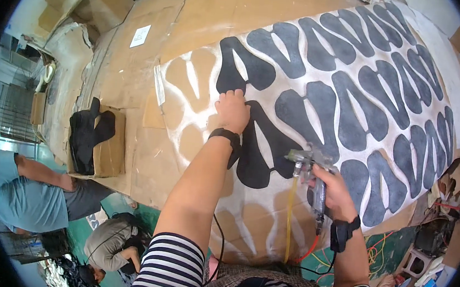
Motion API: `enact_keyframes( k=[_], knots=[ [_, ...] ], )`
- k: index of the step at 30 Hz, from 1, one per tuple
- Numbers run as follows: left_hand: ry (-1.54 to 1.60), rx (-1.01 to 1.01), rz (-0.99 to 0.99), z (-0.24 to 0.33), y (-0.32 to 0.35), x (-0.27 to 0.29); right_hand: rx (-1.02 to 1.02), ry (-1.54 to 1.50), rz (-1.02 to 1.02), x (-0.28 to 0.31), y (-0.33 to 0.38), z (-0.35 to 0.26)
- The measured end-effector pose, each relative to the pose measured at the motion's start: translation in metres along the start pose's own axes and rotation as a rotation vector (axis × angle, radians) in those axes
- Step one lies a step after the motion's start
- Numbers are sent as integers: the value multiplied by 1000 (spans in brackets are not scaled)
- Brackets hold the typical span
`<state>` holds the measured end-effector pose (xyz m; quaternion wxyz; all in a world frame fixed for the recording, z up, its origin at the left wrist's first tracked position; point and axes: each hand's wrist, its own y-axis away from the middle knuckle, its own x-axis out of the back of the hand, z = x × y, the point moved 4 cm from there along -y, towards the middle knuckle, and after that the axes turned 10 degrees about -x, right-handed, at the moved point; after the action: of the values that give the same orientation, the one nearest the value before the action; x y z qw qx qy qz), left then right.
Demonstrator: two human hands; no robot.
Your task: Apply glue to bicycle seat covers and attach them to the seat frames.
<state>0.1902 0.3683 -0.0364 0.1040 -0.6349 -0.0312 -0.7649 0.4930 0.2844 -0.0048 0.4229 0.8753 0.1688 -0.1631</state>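
My left hand (pixel 233 111) is at the lower tip of a deep-black pair of sole-shaped pieces (pixel 233 70); its fingers are bent together on that edge. Just below lies another black pair (pixel 259 157), flat on the cardboard. My right hand (pixel 334 191) is wrapped round the handle of a metal spray gun (pixel 306 158), whose head is over the right part of the lower pair. A yellow hose (pixel 290 220) hangs from the gun, and a red hose (pixel 308 249) joins the handle's bottom. Rows of greyer sole-shaped pieces (pixel 317 113) spread to the right.
White overspray outlines bare sole shapes (pixel 200 78) on the cardboard-covered table (pixel 135 102). A cardboard box (pixel 110 149) with black pieces (pixel 85 136) stands at left. Two people, one in a blue shirt (pixel 33 200), are at lower left. Hoses (pixel 376 254) lie on the green floor.
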Motion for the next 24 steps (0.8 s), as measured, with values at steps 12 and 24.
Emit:
enact_keyframes(
  k=[12, 24],
  knots=[
    [329, -292, -91, 82, 144, 6, 379, 398, 192, -31, 297, -34],
    [272, -266, -349, 97, 188, -16, 361, 543, 160, -68, 263, -2]
  ],
)
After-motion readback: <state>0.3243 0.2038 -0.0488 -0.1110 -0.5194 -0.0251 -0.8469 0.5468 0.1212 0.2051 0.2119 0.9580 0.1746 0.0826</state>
